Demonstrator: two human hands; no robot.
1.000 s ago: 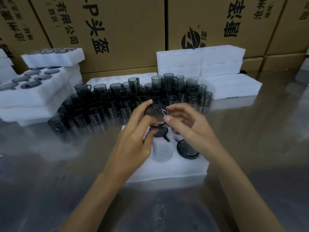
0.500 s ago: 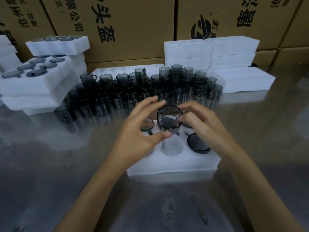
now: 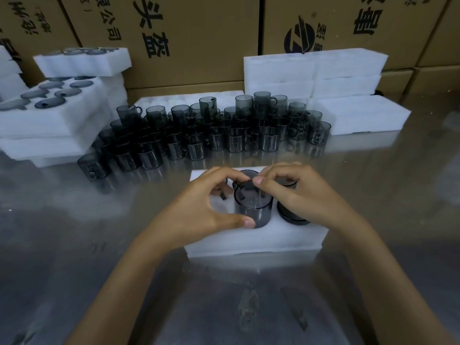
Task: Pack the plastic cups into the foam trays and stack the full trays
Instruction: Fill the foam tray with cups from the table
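- The left hand (image 3: 199,207) and right hand (image 3: 296,195) are both pinching a smoky grey translucent plastic cup (image 3: 252,207), thumbs and fingertips curling round its rim and wall.
- Half a second ago it was hovering tilted above the white foam tray (image 3: 256,239); now it is standing upright, sinking into the middle front pocket, so seating is nearly finished.
- Beside it, a dark cup (image 3: 290,216) is already sitting flush; other pockets are probably filled, though the hands are hiding them.
- Bare steel table (image 3: 74,245) is lying open on both sides.
- Farther back, the crowd of loose grey cups (image 3: 211,135) is waiting, with packed tray stacks (image 3: 54,115) left and empty foam trays (image 3: 316,70) behind.
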